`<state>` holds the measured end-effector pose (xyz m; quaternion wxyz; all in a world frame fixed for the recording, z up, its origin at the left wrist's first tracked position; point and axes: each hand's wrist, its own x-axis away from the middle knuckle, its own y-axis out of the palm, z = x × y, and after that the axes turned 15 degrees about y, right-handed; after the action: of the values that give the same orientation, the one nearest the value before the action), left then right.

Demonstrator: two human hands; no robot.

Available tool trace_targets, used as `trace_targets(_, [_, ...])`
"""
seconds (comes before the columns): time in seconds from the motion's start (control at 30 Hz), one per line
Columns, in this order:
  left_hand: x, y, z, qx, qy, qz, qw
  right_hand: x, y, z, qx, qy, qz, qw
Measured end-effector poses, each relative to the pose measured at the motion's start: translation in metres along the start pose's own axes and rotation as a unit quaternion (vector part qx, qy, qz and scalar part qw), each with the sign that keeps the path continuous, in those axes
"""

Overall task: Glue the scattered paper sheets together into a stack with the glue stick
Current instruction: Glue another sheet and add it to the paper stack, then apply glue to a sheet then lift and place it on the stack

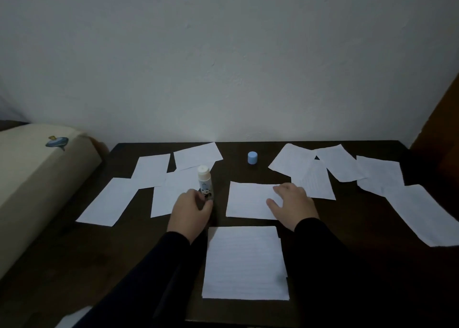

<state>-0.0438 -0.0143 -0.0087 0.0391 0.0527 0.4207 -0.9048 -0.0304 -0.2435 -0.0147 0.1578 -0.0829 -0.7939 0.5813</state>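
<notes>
Left hand (190,209) grips the lower body of the glue stick (205,182), fingers and thumb curled round it, holding it upright on the dark bench (347,240) with its white uncapped top pointing up. Right hand (293,204) lies with relaxed, spread fingers flat on the right end of a single paper sheet (248,200) that rests on the bench just beyond the stack (244,263); it pinches nothing that can be seen. That stack of lined sheets sits nearest the person, between the two dark sleeves, its edges slightly uneven at the right side. A small blue cap (252,158) stands by itself toward the far edge of the bench, well apart from the glue stick. To the left of the glue stick, several loose sheets (149,171) overlap one another, one of them partly under the left hand. On the right, more scattered sheets (342,164) lie overlapping, reaching toward the bench's right edge, where one large sheet (422,213) lies tilted. A cream cushion (37,178) with a small blue print sits beside the bench on the left, and a pale wall (223,54) rises behind
</notes>
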Motion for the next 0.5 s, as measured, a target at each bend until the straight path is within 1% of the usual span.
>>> trace_targets(0.1, [-0.012, -0.002, -0.01, 0.049, -0.046, 0.022, 0.997, -0.007, 0.001, -0.001, 0.023, 0.0, 0.002, 1.0])
trace_targets(0.2, [-0.017, -0.001, -0.014, 0.118, -0.04, 0.039, 0.991, -0.01, 0.004, -0.002, 0.059, 0.006, -0.028, 0.998])
trace_targets(0.3, [-0.02, 0.0, -0.012, 0.16, -0.022, 0.022, 0.987, -0.011, 0.011, -0.003, 0.093, 0.023, -0.05, 0.994])
trace_targets(0.5, [-0.027, 0.003, -0.01, 0.147, 0.01, -0.001, 0.989, -0.013, 0.012, -0.008, 0.119, 0.046, -0.061, 0.99])
